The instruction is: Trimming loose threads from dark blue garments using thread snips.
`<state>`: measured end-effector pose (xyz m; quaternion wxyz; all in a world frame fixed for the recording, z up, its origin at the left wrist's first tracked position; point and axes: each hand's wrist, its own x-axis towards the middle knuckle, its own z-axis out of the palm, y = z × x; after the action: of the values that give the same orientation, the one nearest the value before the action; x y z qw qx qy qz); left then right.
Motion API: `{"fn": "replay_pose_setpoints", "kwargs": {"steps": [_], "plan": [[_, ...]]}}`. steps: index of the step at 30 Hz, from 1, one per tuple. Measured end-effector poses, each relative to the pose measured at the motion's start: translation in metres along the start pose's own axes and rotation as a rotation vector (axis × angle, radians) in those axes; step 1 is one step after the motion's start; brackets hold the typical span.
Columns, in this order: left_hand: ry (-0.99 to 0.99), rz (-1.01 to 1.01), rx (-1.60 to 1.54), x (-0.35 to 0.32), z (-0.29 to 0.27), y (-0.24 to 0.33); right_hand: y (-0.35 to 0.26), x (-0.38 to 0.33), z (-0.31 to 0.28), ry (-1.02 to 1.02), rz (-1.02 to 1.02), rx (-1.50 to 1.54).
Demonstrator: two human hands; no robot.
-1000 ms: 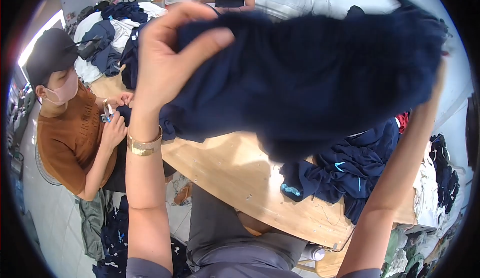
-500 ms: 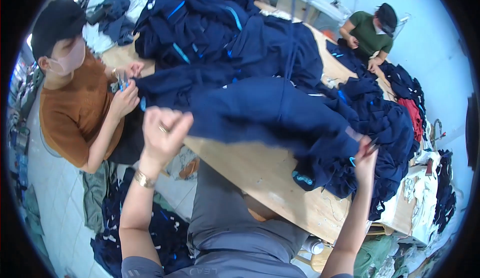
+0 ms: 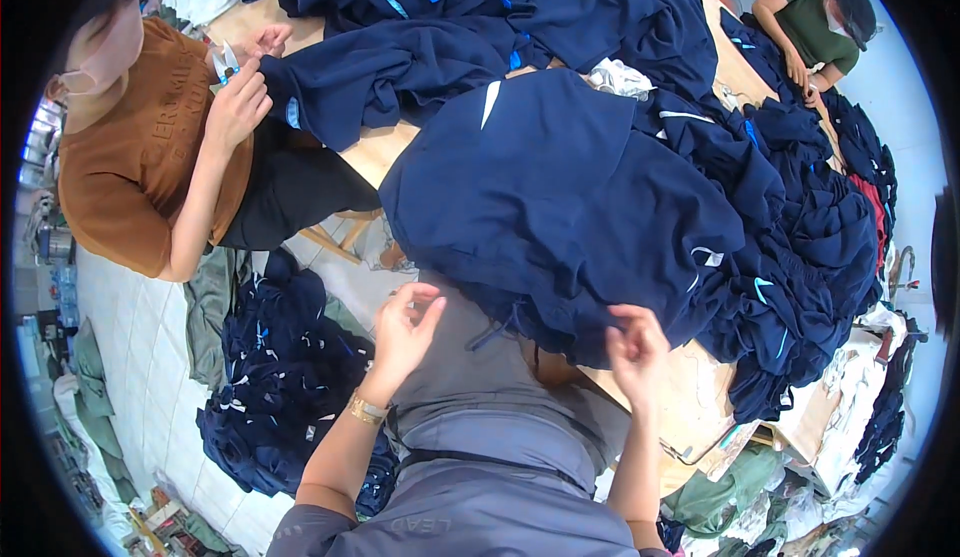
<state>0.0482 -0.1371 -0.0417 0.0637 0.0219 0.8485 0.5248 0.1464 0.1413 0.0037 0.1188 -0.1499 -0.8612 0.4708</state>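
A dark navy garment (image 3: 530, 167), apparently trousers, is spread over the near edge of the table, with a drawstring hanging at its lower edge. My left hand (image 3: 408, 332) is just below the garment's near left edge, fingers curved and apart, with nothing visible in it. Close to the garment's near right edge is my right hand (image 3: 637, 352), blurred by motion. One finger points left; whether its palm holds anything is hidden. A small white label (image 3: 709, 257) shows on the garment's right part.
Navy garments (image 3: 800, 227) heap up at the right, and more (image 3: 600, 17) lie across the far table. On the left, a person in brown (image 3: 140, 137) holds small scissors (image 3: 228, 63) by a navy garment. Another person in green (image 3: 815, 37) works at far right. A navy pile (image 3: 280, 387) lies on the floor.
The navy garment, held up and stretched between my hands earlier, now lies flat on the table. Both hands have come down and closer together. A dark pointed tool seen at my right hand no longer shows.
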Motion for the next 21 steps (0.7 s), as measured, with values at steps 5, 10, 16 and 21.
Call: {"fn": "replay_pose_setpoints", "kwargs": {"steps": [5, 10, 16, 21], "plan": [[-0.072, -0.01, 0.038, 0.001, 0.02, 0.007, -0.013, 0.023, 0.063, -0.139, -0.332, -0.259], [-0.035, -0.046, -0.079, 0.004, 0.03, -0.01, -0.002, 0.042, 0.082, -0.209, -0.136, -0.142], [-0.353, -0.543, -0.722, -0.002, 0.034, 0.019, 0.01, 0.044, 0.07, -0.226, 0.177, 0.26], [-0.483, -0.925, -1.102, 0.004, 0.061, 0.024, -0.006, 0.024, 0.083, -0.022, -0.028, 0.114]]}}
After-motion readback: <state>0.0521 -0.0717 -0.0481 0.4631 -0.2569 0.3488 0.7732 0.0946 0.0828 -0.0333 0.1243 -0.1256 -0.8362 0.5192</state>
